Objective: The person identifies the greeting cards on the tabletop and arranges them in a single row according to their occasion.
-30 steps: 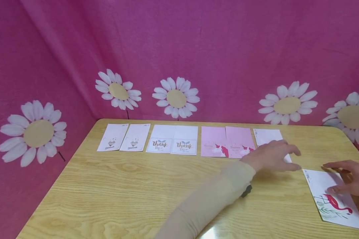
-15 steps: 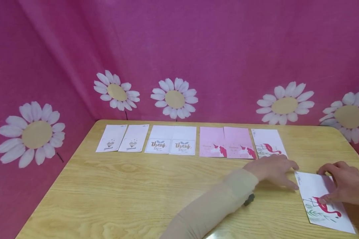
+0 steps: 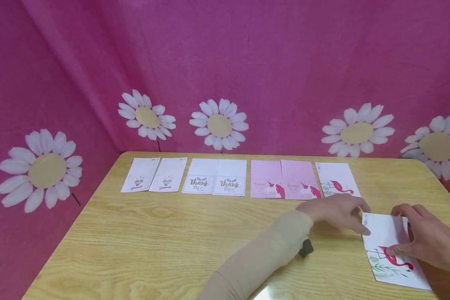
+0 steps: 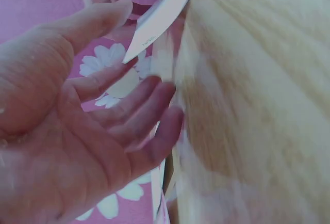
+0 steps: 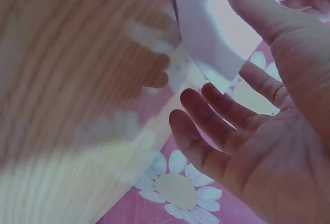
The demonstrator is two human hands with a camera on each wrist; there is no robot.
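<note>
My right hand (image 3: pixel 429 239) pinches a white flamingo card (image 3: pixel 386 233) at its right edge, with the thumb on the printed face and the fingers behind. The card is tilted and slightly bowed, held off the tabletop in the right wrist view. At its left corner is my left hand (image 3: pixel 335 211), fingers spread and relaxed. In the left wrist view the index fingertip meets the corner of the card (image 4: pixel 161 17), while the thumb stays apart from it. Just behind the left hand lies another flamingo card (image 3: pixel 333 171), its lower edge partly covered by that hand.
Along the back of the wooden table (image 3: pixel 153 237) runs a row of cards: two diamond cards (image 3: pixel 167 175), two "Thank you" cards (image 3: pixel 229 177) and two pink unicorn cards (image 3: pixel 299 179). A pink curtain (image 3: pixel 247 62) with daisies hangs behind.
The right hand has taken hold of the flamingo card and brought it leftward. My left hand has come forward from the back flamingo card to the held card's corner.
</note>
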